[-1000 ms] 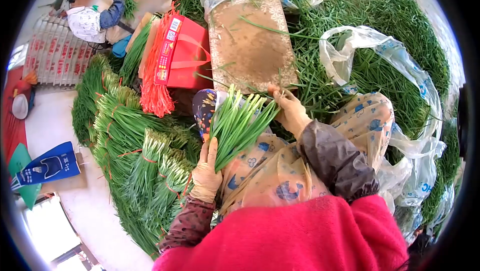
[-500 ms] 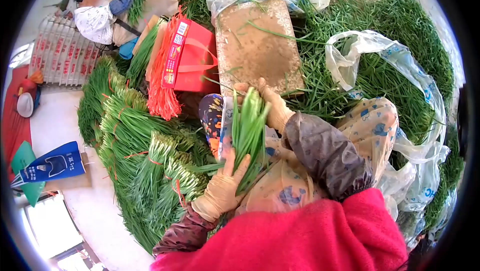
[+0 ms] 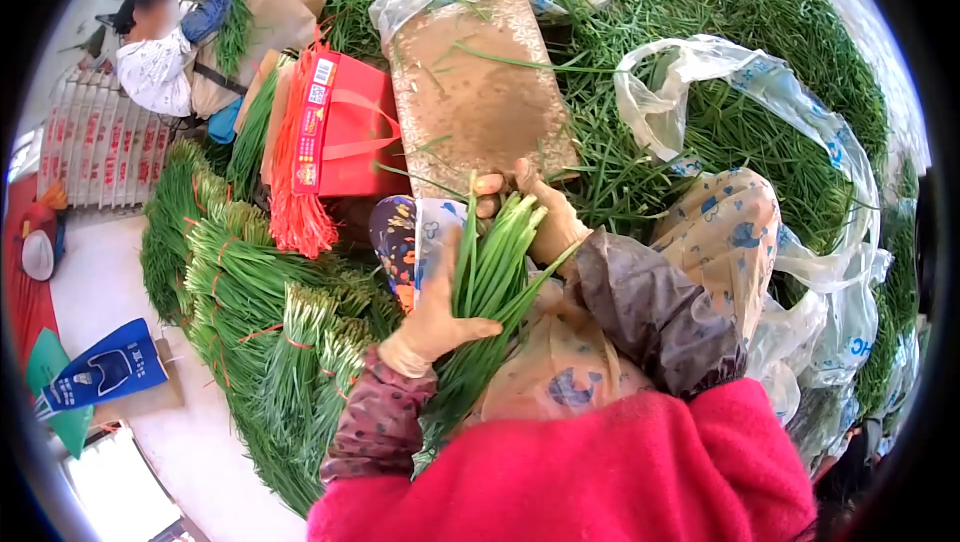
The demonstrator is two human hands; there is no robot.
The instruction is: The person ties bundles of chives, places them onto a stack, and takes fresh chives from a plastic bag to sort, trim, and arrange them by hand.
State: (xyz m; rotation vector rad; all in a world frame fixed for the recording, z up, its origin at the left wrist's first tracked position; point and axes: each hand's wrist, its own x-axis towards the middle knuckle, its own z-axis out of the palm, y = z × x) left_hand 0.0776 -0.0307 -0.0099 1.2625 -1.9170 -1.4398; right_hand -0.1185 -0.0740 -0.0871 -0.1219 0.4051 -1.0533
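Observation:
A loose bunch of green chives (image 3: 492, 262) is held above my lap, its pale cut ends pointing away from me. My right hand (image 3: 552, 222), in a pale glove, is closed around the bunch near those ends, with fingertips showing on its far side. My left hand (image 3: 432, 317), gloved too, lies along the bunch's left side; its fingers are stretched out and blurred, and its thumb reaches over the leaves. Left of my hands, tied chive bundles (image 3: 265, 272) with red bands are piled up.
Beyond my hands lies a worn board (image 3: 480, 82). A red bag (image 3: 355, 127) with red tie strips (image 3: 300, 227) stands left of it. Loose chives (image 3: 790, 132) and clear plastic sheeting (image 3: 840, 242) spread to the right. Another person (image 3: 160, 67) sits at the upper left, holding greens.
My left hand has moved up along the bunch, its fingers now straight. The chives have fanned out a little in my right hand. The whole view has shifted slightly.

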